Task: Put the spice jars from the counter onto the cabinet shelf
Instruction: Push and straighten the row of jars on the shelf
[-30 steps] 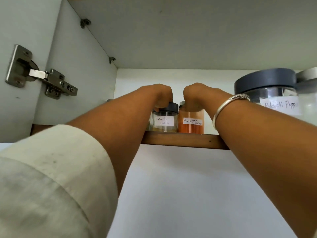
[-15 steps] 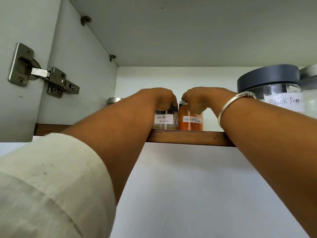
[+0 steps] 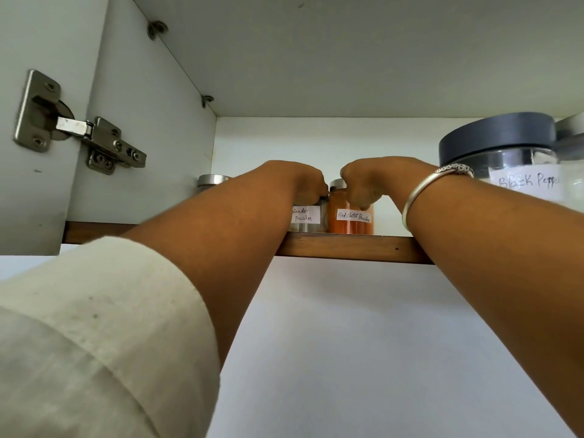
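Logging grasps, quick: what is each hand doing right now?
Left hand: grips the coriander powder jar by its top.
Right hand: grips the red chilli powder jar by its top.

Soft even light, fairly bright, no hard glare. Cabinet ceiling [image 3: 347, 58] above left hand [image 3: 308, 184] & right hand [image 3: 360, 188] is dimmer, grey. Labels on coriander jar [image 3: 308, 221] & red chilli jar [image 3: 350, 224] under the hands are sharp. Sleeve [image 3: 94, 343], below-left of left hand, looks soft. Wide-angle stretch at edges, e.g. hinge [image 3: 79, 131].

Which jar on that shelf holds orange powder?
The small glass jar labelled Red chilli Powder, gripped by the right hand; the coriander jar and dark-lidded black pepper jar show none.
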`<state>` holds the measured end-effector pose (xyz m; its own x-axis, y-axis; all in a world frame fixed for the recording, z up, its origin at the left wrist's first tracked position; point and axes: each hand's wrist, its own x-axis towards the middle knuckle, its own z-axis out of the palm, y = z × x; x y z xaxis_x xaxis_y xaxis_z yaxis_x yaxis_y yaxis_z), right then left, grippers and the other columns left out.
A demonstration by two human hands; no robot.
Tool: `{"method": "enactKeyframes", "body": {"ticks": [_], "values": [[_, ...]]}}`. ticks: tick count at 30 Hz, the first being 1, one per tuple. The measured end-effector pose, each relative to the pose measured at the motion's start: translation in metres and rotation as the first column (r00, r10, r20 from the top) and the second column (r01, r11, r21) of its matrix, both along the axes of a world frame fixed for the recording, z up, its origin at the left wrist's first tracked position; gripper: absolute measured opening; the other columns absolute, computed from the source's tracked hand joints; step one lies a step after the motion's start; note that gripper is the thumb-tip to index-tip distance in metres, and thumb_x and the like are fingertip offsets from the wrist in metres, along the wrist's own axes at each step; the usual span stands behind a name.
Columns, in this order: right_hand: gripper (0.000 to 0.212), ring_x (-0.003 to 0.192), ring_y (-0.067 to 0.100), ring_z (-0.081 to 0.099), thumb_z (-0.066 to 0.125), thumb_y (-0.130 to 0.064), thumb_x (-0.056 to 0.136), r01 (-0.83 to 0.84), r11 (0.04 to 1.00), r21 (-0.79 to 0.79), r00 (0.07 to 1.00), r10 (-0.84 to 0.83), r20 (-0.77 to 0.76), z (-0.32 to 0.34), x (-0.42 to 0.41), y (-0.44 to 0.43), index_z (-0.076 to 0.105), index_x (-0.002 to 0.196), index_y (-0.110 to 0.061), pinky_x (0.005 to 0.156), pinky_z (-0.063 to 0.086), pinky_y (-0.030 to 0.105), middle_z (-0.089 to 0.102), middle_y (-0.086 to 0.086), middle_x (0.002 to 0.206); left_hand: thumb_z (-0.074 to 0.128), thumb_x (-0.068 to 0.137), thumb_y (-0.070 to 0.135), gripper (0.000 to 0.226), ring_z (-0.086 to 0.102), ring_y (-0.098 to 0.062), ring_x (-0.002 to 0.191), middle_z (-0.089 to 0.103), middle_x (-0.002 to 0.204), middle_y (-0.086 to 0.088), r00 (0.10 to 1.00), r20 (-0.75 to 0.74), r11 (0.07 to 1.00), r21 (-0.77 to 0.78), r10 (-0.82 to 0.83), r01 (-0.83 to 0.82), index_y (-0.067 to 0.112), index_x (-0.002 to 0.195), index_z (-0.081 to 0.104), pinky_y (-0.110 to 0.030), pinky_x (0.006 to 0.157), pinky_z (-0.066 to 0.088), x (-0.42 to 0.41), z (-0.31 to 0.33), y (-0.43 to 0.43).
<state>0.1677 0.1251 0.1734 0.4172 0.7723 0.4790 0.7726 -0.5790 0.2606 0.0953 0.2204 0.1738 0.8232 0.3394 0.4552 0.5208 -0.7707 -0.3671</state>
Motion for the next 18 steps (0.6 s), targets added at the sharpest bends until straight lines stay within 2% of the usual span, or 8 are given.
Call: {"method": "enactKeyframes", "body": {"ticks": [2, 5, 9, 12, 15, 17, 18], "values": [[0.033, 0.091, 0.026, 0.054, 0.052, -0.009, 0.092, 0.012, 1.0, -0.012, 1.0, -0.011, 0.011, -0.001, 0.0, 0.0, 0.054, 0.123, 0.002, 0.073, 0.039, 0.026, 0.059, 0.017, 0.114, 0.029, 0.099, 0.013, 0.042, 0.053, -0.023, 0.1, 0.057, 0.128, -0.009, 1.0, 0.006, 1.0, -0.008, 0.008, -0.008, 0.018, 0.137, 0.045, -0.026, 0.076, 0.034, -0.001, -0.001, 0.0], [0.031, 0.075, 0.019, 0.047, 0.049, -0.008, 0.093, 0.025, 0.999, -0.03, 0.999, -0.024, 0.032, 0.0, 0.002, 0.0, 0.056, 0.12, 0.002, 0.058, 0.035, 0.022, 0.053, 0.014, 0.099, 0.029, 0.099, 0.012, 0.044, 0.053, -0.025, 0.113, 0.054, 0.131, -0.009, 1.0, -0.018, 0.999, 0.036, 0.023, -0.022, 0.018, 0.142, 0.039, -0.024, 0.079, 0.034, 0.0, -0.003, -0.001], [0.03, 0.085, 0.021, 0.047, 0.05, -0.009, 0.092, 0.03, 0.999, -0.034, 0.999, -0.029, 0.038, 0.001, 0.002, 0.0, 0.057, 0.119, 0.002, 0.059, 0.036, 0.022, 0.05, 0.009, 0.094, 0.03, 0.099, 0.013, 0.043, 0.053, -0.025, 0.116, 0.054, 0.131, -0.007, 0.999, -0.035, 0.999, 0.033, 0.041, -0.039, 0.018, 0.141, 0.04, -0.025, 0.079, 0.034, 0.003, -0.002, 0.001], [0.03, 0.085, 0.021, 0.049, 0.053, -0.009, 0.09, 0.031, 0.999, -0.022, 0.999, -0.03, 0.037, -0.001, 0.002, 0.0, 0.058, 0.118, 0.0, 0.071, 0.041, 0.027, 0.058, 0.014, 0.1, 0.03, 0.1, 0.015, 0.043, 0.054, -0.024, 0.116, 0.055, 0.132, -0.006, 0.999, -0.033, 0.999, 0.017, 0.033, -0.032, 0.019, 0.141, 0.039, -0.025, 0.08, 0.036, 0.003, -0.002, 0.001], [0.03, 0.084, 0.023, 0.051, 0.055, -0.013, 0.088, 0.017, 1.0, 0.017, 0.997, -0.018, 0.077, -0.002, 0.003, 0.005, 0.058, 0.117, -0.003, 0.074, 0.043, 0.031, 0.058, 0.01, 0.096, 0.033, 0.099, 0.011, 0.045, 0.053, -0.026, 0.117, 0.053, 0.132, -0.008, 0.999, 0.036, 0.999, -0.035, -0.034, 0.036, 0.019, 0.143, 0.036, -0.025, 0.081, 0.038, 0.0, -0.004, -0.002], [0.037, 0.095, 0.027, 0.055, 0.056, -0.02, 0.087, -0.018, 0.996, 0.09, 0.994, 0.008, 0.107, -0.004, 0.003, 0.009, 0.053, 0.122, -0.009, 0.081, 0.049, 0.035, 0.058, 0.011, 0.106, 0.04, 0.096, 0.012, 0.043, 0.054, -0.029, 0.113, 0.052, 0.13, -0.012, 0.983, 0.152, 0.991, -0.07, -0.103, 0.114, 0.018, 0.139, 0.04, -0.031, 0.085, 0.044, -0.001, -0.004, -0.003], [0.044, 0.106, 0.03, 0.054, 0.056, -0.024, 0.087, -0.036, 0.99, 0.134, 0.994, 0.022, 0.109, -0.005, 0.002, 0.01, 0.048, 0.129, -0.011, 0.086, 0.049, 0.038, 0.055, 0.013, 0.116, 0.044, 0.095, 0.013, 0.041, 0.054, -0.029, 0.111, 0.051, 0.129, -0.013, 0.969, 0.212, 0.986, -0.08, -0.129, 0.149, 0.016, 0.136, 0.043, -0.033, 0.087, 0.046, -0.001, -0.004, -0.003]]}}
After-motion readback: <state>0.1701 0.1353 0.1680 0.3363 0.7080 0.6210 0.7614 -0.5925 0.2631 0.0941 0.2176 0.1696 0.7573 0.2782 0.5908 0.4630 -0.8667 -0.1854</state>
